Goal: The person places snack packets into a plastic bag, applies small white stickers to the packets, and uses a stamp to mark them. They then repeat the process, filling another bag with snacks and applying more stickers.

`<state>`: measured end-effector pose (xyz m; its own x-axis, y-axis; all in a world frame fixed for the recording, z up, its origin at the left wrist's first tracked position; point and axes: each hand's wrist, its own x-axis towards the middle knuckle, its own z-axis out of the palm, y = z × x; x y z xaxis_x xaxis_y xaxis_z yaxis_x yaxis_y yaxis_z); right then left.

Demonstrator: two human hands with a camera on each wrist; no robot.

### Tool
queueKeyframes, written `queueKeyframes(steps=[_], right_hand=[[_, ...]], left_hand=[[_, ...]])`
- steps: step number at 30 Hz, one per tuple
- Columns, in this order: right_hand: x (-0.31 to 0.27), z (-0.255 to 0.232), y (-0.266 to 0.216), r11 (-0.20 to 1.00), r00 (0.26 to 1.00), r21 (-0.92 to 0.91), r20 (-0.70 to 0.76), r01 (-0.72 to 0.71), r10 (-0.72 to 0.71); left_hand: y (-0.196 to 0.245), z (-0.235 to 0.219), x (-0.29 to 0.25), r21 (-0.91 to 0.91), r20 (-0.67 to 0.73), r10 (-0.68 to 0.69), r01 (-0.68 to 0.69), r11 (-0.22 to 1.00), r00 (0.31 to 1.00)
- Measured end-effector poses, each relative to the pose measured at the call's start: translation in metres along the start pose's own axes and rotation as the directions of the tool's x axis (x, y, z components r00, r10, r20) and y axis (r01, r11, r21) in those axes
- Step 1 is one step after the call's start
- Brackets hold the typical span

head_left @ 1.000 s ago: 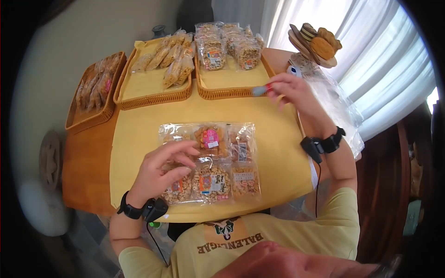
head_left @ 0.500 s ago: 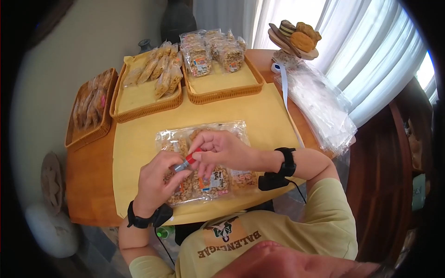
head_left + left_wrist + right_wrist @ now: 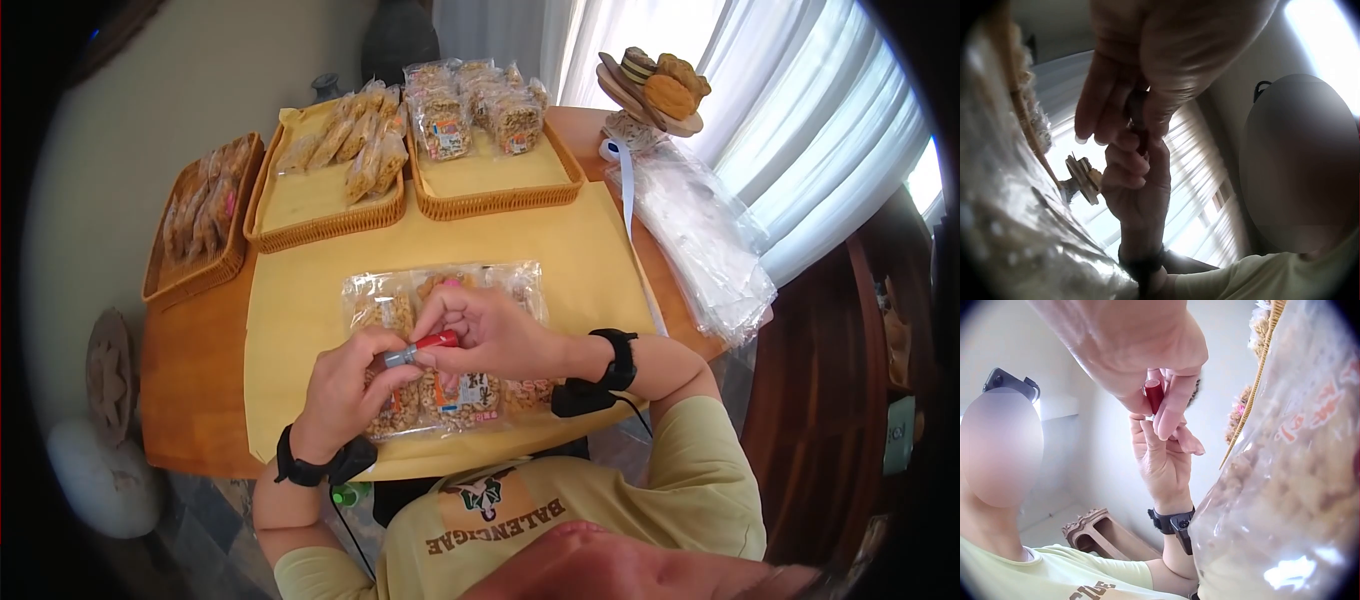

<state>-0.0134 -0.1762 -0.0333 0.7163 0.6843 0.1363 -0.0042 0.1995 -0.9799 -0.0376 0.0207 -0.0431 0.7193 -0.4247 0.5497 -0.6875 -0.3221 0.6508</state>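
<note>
Over the clear bag of snack packets (image 3: 460,408), the two hands meet at a small tube with a red part (image 3: 436,341) and a grey part (image 3: 398,357). The left hand (image 3: 345,385) pinches the grey end between thumb and fingers. At the red end, the right hand (image 3: 490,335) grips with thumb and fingertips. From the right wrist view the red part (image 3: 1154,395) shows between the right hand's (image 3: 1147,356) fingers. The hands hide part of the bag beneath them.
Behind stand a long basket (image 3: 160,285) and two wider baskets (image 3: 330,228) (image 3: 500,203) of wrapped snacks. Flat plastic bags (image 3: 700,240) lie at the right edge, near a wooden stand of bread shapes (image 3: 665,97).
The right hand has come down from beside the right basket to the left hand, bringing the red and grey tube. The left hand's fingers have closed on its grey end.
</note>
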Motion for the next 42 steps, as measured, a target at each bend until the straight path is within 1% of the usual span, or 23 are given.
queueKeyframes(steps=[3, 5, 6, 8, 9, 11, 12, 13, 14, 15, 16, 17, 18, 21, 22, 23, 24, 25, 27, 29, 33, 35, 42], right_hand=[[-0.002, 0.0, -0.001, 0.999, 1.0, -0.046, -0.008, 0.026, -0.026], [-0.003, -0.001, 0.001, 0.982, 0.995, -0.159, 0.024, 0.097, -0.095], [-0.004, -0.002, 0.002, 0.983, 0.995, -0.151, 0.028, 0.102, -0.099], [-0.004, -0.001, 0.006, 0.944, 0.985, -0.287, -0.007, 0.165, -0.174], [-0.004, -0.001, 0.005, 0.948, 0.984, -0.267, 0.01, 0.174, -0.177], [-0.004, -0.002, -0.003, 0.683, 0.922, -0.655, 0.053, 0.323, -0.385], [-0.004, 0.001, -0.006, 0.664, 0.909, -0.676, 0.019, 0.319, -0.417], [-0.003, 0.0, -0.005, 0.683, 0.908, -0.646, 0.037, 0.34, -0.417], [-0.002, -0.003, -0.006, 0.609, 0.891, -0.696, 0.099, 0.38, -0.443], [-0.001, -0.006, -0.006, 0.525, 0.872, -0.745, 0.155, 0.412, -0.464], [-0.001, -0.007, -0.007, 0.536, 0.873, -0.735, 0.159, 0.416, -0.46], [-0.002, -0.008, -0.008, 0.467, 0.844, -0.76, 0.196, 0.453, -0.5], [-0.002, -0.009, -0.011, 0.39, 0.811, -0.784, 0.234, 0.484, -0.536], [-0.003, -0.017, -0.033, 0.388, 0.824, -0.818, 0.17, 0.424, -0.541], [-0.004, -0.02, -0.038, 0.478, 0.877, -0.812, 0.083, 0.335, -0.473], [-0.003, -0.025, -0.04, 0.475, 0.88, -0.813, 0.09, 0.335, -0.467], [-0.002, -0.031, -0.042, 0.587, 0.946, -0.785, -0.004, 0.198, -0.324], [0.0, -0.036, -0.043, 0.671, 0.982, -0.74, -0.089, 0.047, -0.167], [0.005, -0.043, -0.039, 0.664, 0.986, -0.748, -0.122, -0.015, -0.114], [0.006, -0.045, -0.035, 0.68, 0.978, -0.713, -0.209, -0.172, 0.028], [0.006, -0.05, -0.025, 0.638, 0.983, -0.754, -0.179, -0.153, 0.024], [0.01, -0.053, -0.019, 0.501, 0.993, -0.865, -0.083, -0.031, -0.081], [0.013, -0.052, -0.001, 0.469, 0.994, -0.882, -0.081, -0.035, -0.078]], left_hand=[[-0.001, 0.001, -0.003, -0.092, 0.018, -0.043, 0.045, 0.995, 0.999], [0.0, 0.001, -0.005, -0.214, 0.048, -0.153, 0.16, 0.964, 0.987], [0.0, 0.001, -0.005, -0.205, 0.05, -0.159, 0.165, 0.965, 0.986], [-0.002, 0.002, -0.007, -0.307, 0.063, -0.175, 0.185, 0.933, 0.983], [-0.002, 0.002, -0.007, -0.288, 0.057, -0.194, 0.202, 0.936, 0.979], [-0.003, 0.003, -0.006, -0.54, 0.128, -0.306, 0.325, 0.777, 0.943], [-0.002, 0.003, -0.005, -0.519, 0.114, -0.343, 0.35, 0.78, 0.932], [-0.003, 0.003, -0.002, -0.6, 0.18, -0.349, 0.384, 0.701, 0.919], [-0.004, 0.001, 0.001, -0.676, 0.244, -0.338, 0.409, 0.613, 0.909], [-0.004, 0.0, 0.003, -0.668, 0.235, -0.357, 0.417, 0.616, 0.904], [-0.005, -0.001, 0.005, -0.711, 0.302, -0.361, 0.46, 0.531, 0.883], [-0.005, -0.001, 0.005, -0.748, 0.368, -0.351, 0.498, 0.439, 0.861], [-0.005, -0.001, 0.004, -0.762, 0.355, -0.368, 0.494, 0.419, 0.859], [-0.011, -0.005, 0.007, -0.83, 0.303, -0.374, 0.436, 0.348, 0.876], [-0.01, -0.005, 0.008, -0.803, 0.279, -0.406, 0.443, 0.398, 0.87], [-0.011, -0.004, 0.009, -0.808, 0.272, -0.405, 0.436, 0.395, 0.873], [-0.012, -0.004, 0.01, -0.772, 0.248, -0.457, 0.459, 0.439, 0.854], [-0.013, -0.003, 0.01, -0.732, 0.219, -0.506, 0.483, 0.48, 0.834], [-0.015, -0.004, 0.01, -0.706, 0.215, -0.518, 0.499, 0.503, 0.828], [-0.016, -0.004, 0.01, -0.678, 0.219, -0.532, 0.519, 0.52, 0.818], [-0.012, -0.002, 0.008, -0.604, 0.249, -0.517, 0.548, 0.578, 0.819], [-0.013, -0.002, 0.009, -0.586, 0.249, -0.509, 0.547, 0.598, 0.824], [-0.01, -0.003, 0.009, -0.59, 0.277, -0.495, 0.552, 0.589, 0.824]])
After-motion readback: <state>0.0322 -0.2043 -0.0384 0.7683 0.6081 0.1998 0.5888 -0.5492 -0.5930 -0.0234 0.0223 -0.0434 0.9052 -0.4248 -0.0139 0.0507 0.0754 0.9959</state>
